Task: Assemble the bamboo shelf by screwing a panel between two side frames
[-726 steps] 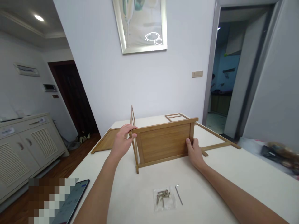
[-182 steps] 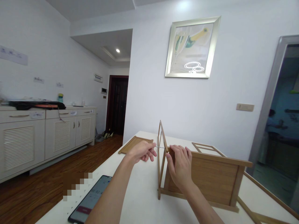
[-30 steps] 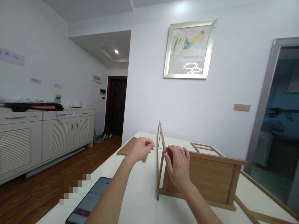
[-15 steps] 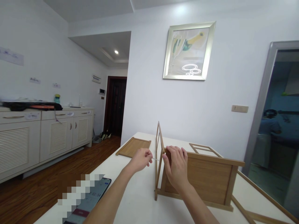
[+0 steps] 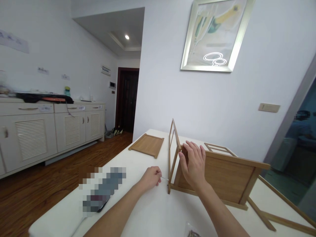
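Note:
A brown wooden panel assembly [image 5: 223, 174] stands on the white table [image 5: 145, 217], with a narrow upright frame [image 5: 171, 158] at its left end. My left hand [image 5: 150, 179] is closed on a thin silvery rod [image 5: 165, 178] that looks like a hex key. The rod's tip meets the lower part of the upright frame; whether it sits in a screw is too small to tell. My right hand [image 5: 194, 164] grips the upper corner where frame and panel meet, thumb at the frame's edge and fingers over the top, partly hiding that joint.
A flat wooden panel [image 5: 146, 144] lies at the back left. More wooden frames [image 5: 218, 148] lie behind and to the right [image 5: 283, 220]. A blurred phone [image 5: 105, 191] with a cable rests on the left. A small bag of hardware [image 5: 194, 233] is at the near edge.
My left hand has gone down with the rod, from mid-height to near the bottom of the upright frame. My right hand keeps its hold. The camera view has tilted down and turned left.

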`<state>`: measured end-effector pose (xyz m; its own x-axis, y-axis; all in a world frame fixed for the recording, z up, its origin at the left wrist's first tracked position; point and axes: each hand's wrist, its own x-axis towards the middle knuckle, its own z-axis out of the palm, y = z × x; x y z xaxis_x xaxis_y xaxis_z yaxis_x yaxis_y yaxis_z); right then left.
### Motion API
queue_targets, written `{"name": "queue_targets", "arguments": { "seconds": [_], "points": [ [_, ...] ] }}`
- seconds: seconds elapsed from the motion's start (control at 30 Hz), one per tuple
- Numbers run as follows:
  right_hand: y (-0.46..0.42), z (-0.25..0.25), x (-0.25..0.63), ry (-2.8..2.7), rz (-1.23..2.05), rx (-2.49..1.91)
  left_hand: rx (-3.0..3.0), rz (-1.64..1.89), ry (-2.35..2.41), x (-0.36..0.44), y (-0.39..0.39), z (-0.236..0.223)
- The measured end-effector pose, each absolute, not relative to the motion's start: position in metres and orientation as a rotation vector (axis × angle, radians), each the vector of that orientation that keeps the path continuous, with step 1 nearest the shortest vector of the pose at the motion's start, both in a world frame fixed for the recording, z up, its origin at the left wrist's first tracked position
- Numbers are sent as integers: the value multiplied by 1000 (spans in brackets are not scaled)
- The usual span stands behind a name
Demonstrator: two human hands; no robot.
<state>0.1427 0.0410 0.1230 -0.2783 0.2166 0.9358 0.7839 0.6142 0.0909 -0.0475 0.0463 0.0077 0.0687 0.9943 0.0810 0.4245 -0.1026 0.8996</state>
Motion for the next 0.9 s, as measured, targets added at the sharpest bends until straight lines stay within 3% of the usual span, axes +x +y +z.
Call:
{"name": "queue_targets", "arguments": {
  "seconds": [0.17, 0.27, 0.47, 0.9],
  "points": [
    [28, 108, 154, -1803, -835, -717, 1748, 968, 1535, -54, 44, 8],
    [14, 78, 163, -2174, -825, -598, 1826, 949, 1601, -55, 43, 10],
    [13, 21, 181, -2454, -779, -835, 1895, 877, 1697, -55, 42, 9],
    [14, 22, 178, -2684, -765, -1105, 1955, 843, 1722, -52, 40, 8]
  ]
}}
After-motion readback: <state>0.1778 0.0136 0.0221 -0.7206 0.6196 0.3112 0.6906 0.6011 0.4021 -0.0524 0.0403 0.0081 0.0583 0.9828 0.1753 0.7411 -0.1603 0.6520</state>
